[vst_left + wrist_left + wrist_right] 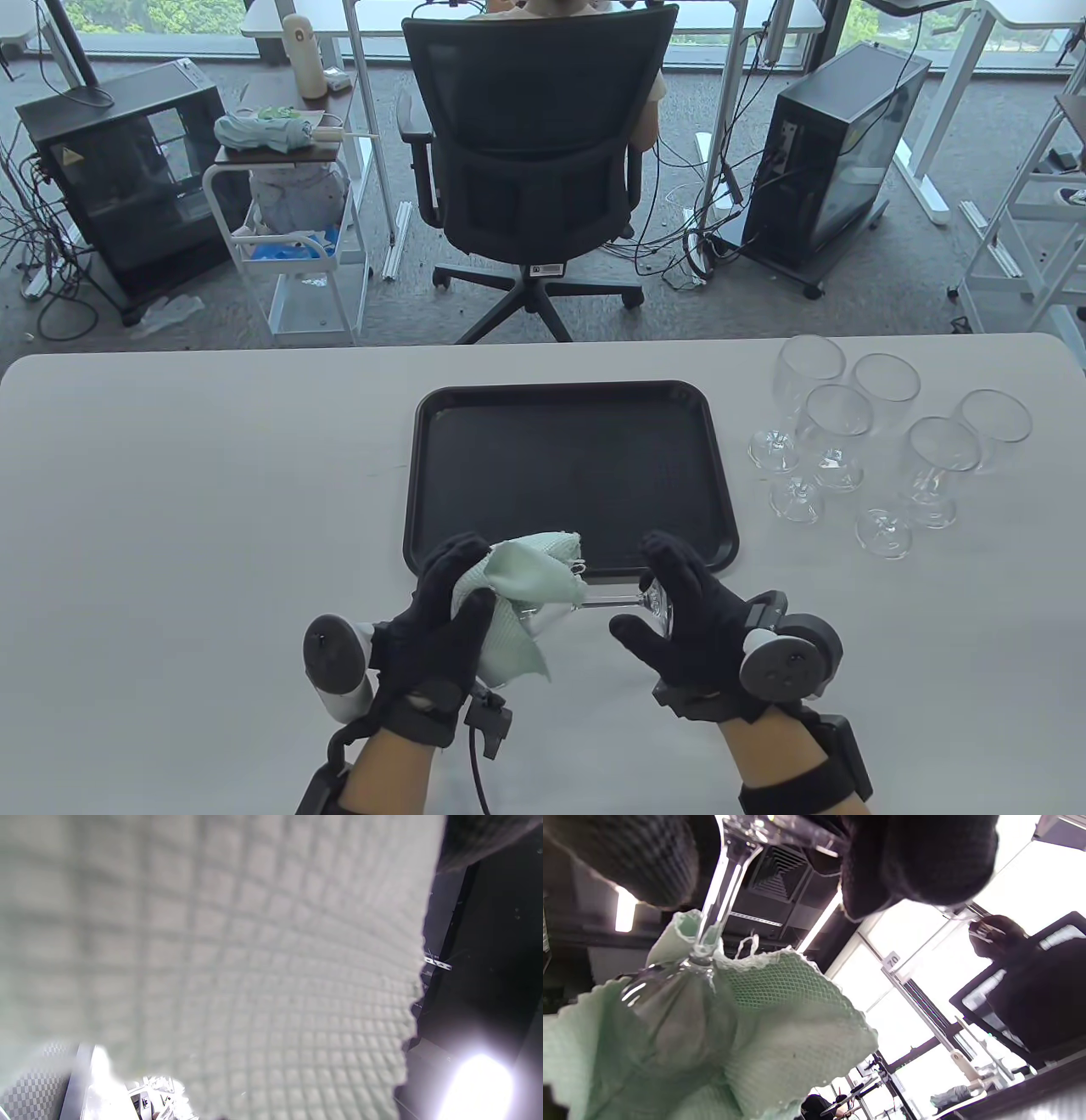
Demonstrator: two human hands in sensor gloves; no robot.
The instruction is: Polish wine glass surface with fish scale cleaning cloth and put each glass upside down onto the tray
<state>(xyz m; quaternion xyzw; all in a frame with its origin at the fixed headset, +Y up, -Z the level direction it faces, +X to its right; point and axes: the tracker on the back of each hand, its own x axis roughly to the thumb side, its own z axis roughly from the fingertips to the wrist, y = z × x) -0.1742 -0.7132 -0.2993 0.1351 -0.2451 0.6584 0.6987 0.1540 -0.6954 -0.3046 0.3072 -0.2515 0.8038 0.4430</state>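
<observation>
Office chair (pixel 530 161) and computer towers stand behind the pale desk (pixel 170 509) with its black tray (pixel 568 407). Left hand (pixel 441 628) grips the green cloth (pixel 517 586) around a sideways wine glass (pixel 594 603); right hand (pixel 687 620) pinches its base.

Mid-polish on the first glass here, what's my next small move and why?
Probably keep rubbing: turn the wine glass by its base with the right hand while the left hand works the green cloth round the bowl. The cloth only partly wraps the bowl, and the tray holds nothing yet.
</observation>
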